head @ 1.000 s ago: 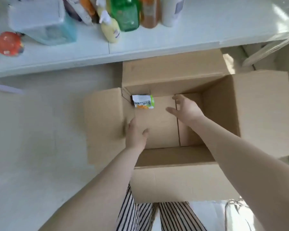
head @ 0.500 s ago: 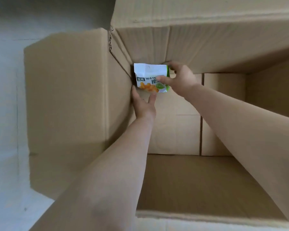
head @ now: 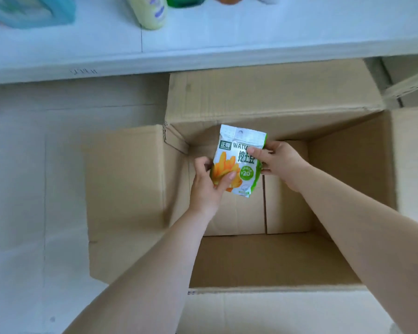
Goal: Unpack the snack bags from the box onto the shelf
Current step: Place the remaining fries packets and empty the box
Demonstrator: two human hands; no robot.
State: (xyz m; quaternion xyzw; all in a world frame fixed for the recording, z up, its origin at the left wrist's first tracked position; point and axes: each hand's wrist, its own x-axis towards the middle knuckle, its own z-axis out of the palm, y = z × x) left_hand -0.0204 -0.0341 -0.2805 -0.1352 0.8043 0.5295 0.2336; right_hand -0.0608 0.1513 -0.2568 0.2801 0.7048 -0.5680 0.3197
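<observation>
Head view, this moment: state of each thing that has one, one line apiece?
Snack bag: sealed, upright, held over the box.
Box: flaps open, no other bags visible inside.
Left hand: grips the bag's lower left.
Right hand: pinches the bag's right edge.

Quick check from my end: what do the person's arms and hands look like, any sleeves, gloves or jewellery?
Both arms are bare along all that shows, with no sleeve in view. The left hand and right hand wear no gloves, and no ring, watch or bracelet shows on the fingers or wrists. Nails are short, with no obvious polish. No markings show on either arm.
</observation>
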